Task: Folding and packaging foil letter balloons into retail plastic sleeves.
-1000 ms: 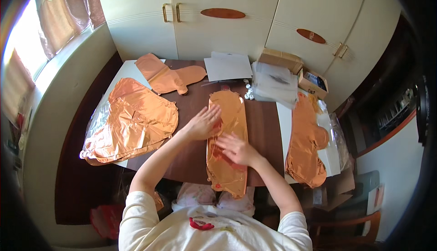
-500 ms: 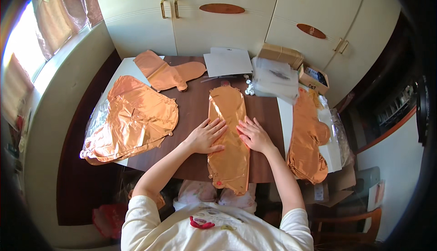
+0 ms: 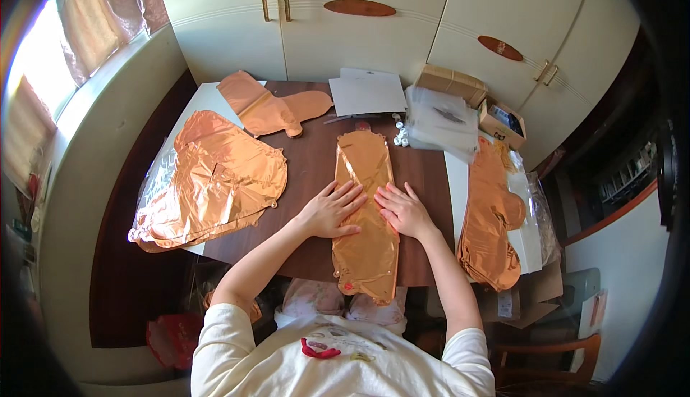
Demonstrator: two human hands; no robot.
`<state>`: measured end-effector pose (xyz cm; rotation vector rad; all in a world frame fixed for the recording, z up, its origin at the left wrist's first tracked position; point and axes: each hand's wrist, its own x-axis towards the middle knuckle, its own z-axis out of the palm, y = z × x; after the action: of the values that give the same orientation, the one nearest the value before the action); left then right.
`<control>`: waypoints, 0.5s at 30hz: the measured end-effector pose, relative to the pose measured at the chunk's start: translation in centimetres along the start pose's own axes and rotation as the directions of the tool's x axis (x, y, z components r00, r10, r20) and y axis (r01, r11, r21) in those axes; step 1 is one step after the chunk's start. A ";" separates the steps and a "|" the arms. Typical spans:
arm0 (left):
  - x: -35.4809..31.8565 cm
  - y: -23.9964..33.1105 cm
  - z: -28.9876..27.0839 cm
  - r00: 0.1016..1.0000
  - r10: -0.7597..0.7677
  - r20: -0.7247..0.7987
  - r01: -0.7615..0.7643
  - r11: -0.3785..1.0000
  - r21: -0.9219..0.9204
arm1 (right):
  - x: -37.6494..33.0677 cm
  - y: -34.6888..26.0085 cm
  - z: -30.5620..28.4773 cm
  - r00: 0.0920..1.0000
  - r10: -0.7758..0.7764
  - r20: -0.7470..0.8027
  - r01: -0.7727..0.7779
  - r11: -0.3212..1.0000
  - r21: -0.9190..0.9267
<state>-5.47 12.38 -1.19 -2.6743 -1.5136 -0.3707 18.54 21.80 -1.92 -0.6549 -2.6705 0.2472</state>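
A folded, rose-gold foil balloon [image 3: 365, 253] lies flat and lengthwise on the dark brown table [image 3: 305, 160] in front of me. Its near end hangs a little over the table's front edge. My left hand [image 3: 333, 210] rests open on its left side, fingers stretched toward the middle. Opposite it, my right hand [image 3: 404, 210] presses flat on the right side, fingers also extended. Neither hand grips anything. The foil between them looks creased and shiny.
Large crumpled foil balloons [image 3: 215, 178] spread at the left, with another folded one [image 3: 266, 106] behind. More foil [image 3: 489, 217] lies at the right. White sheets [image 3: 368, 92], clear plastic bags [image 3: 440, 120], small white rolls [image 3: 401, 137] and a cardboard box [image 3: 502, 122] stand along the back.
The whole view has shifted slightly. Both hands stay flat on the foil balloon, with the right fingers lying a little further inward over it.
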 end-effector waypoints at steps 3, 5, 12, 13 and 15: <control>0.0 0.1 0.0 1.000 -0.006 0.014 0.005 1.000 0.011 | 0.1 -0.2 0.1 1.000 0.005 0.009 -0.005 1.000 -0.013; 0.1 0.1 0.1 1.000 -0.005 0.018 0.004 1.000 0.024 | 0.1 -0.2 0.2 1.000 -0.001 0.001 0.001 1.000 -0.022; 0.1 0.3 -0.2 0.996 0.018 0.083 -0.020 0.999 0.028 | 0.1 -0.2 0.3 1.000 0.015 0.012 -0.014 0.998 -0.053; 0.1 0.3 -0.3 0.995 0.013 0.096 -0.016 1.000 0.023 | 0.2 -0.3 0.3 1.000 0.014 0.016 -0.014 0.999 -0.048; 0.1 0.2 -0.2 0.996 0.015 0.093 -0.017 1.000 0.023 | 0.2 -0.3 0.3 1.000 0.016 0.021 -0.015 0.999 -0.044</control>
<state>-5.26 12.31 -0.92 -2.7197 -1.5088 -0.2295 18.12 21.60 -2.09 -0.6909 -2.6987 0.2010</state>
